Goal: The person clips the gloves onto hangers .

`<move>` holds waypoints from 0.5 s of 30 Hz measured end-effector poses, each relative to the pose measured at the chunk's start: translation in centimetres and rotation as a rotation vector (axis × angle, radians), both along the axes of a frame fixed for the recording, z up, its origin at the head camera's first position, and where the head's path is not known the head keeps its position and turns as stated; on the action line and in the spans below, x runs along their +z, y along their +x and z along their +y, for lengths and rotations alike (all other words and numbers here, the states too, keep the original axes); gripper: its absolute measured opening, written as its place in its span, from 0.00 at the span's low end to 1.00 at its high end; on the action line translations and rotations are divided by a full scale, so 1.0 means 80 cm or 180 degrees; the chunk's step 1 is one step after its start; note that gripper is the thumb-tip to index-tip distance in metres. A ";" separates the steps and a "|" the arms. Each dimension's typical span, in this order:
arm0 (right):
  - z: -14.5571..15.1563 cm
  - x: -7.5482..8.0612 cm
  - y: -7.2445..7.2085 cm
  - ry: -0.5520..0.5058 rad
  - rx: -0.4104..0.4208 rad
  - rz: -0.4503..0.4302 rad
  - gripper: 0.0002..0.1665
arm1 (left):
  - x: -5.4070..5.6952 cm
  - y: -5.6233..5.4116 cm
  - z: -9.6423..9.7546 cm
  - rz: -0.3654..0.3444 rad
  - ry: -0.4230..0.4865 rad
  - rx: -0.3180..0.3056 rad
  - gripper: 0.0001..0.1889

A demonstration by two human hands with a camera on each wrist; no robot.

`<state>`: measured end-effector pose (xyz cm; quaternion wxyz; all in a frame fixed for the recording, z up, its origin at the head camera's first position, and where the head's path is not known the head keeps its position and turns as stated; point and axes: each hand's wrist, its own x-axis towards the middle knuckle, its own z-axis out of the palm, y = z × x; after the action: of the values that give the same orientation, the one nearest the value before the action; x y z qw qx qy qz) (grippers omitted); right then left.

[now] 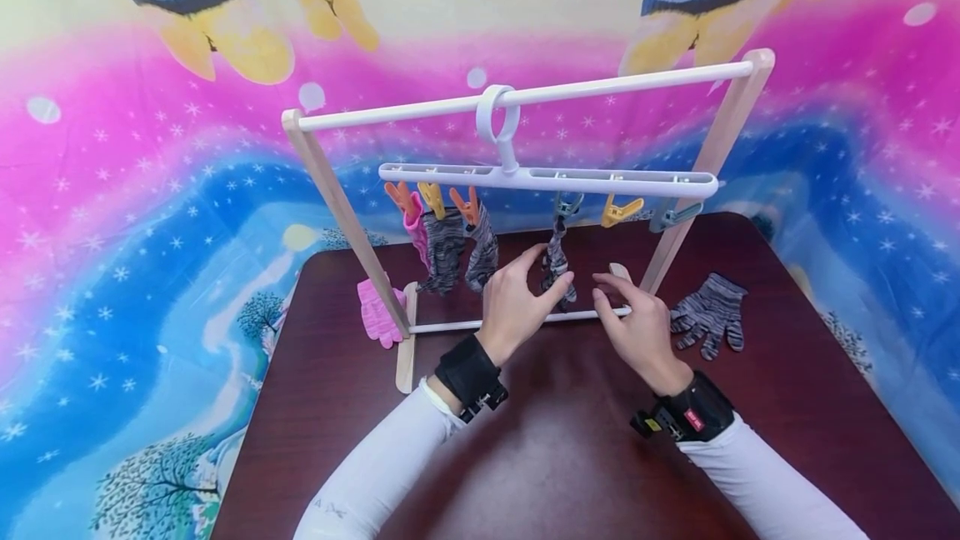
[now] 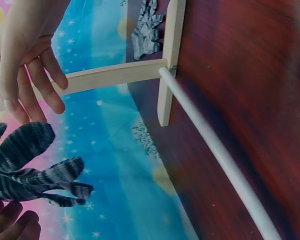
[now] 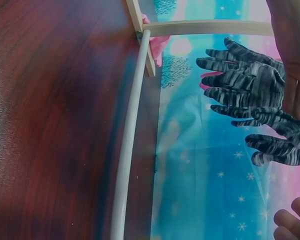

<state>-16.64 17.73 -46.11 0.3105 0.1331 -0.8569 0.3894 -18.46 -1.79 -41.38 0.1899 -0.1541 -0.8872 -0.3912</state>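
A grey-black striped glove hangs from a teal clip on the white hanger. My left hand is just left of it, thumb and fingers apart; in the left wrist view its fingertips are close by the glove. To the right of the glove, my right hand holds nothing, its fingers loosely bent; its fingertips show low in the right wrist view, apart from the glove. Left of my hands, another pair of striped pieces and a pink glove hang from clips.
A wooden stand with a white top bar carries the hanger; its lower bar runs behind my hands. A striped glove lies right on the dark table, a pink glove left. Yellow and teal clips hang bare.
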 end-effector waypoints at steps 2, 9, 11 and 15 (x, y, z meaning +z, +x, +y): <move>0.001 -0.001 0.002 0.0009 0.0005 -0.0072 0.15 | -0.003 0.003 -0.001 -0.0013 -0.0038 0.0007 0.30; 0.002 -0.005 0.007 0.0014 -0.0007 -0.0174 0.16 | -0.017 0.012 -0.004 -0.0059 -0.0077 0.0008 0.29; 0.003 -0.008 0.009 0.0028 -0.0036 -0.0173 0.16 | -0.021 0.015 -0.005 -0.0082 -0.0091 0.0029 0.29; 0.004 -0.011 0.011 0.0071 -0.0080 -0.0197 0.16 | -0.030 0.021 -0.008 -0.0100 -0.0148 0.0072 0.29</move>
<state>-15.79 18.07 -47.00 0.2873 0.1136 -0.8720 0.3798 -16.82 -2.43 -43.82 0.1767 -0.1422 -0.9006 -0.3707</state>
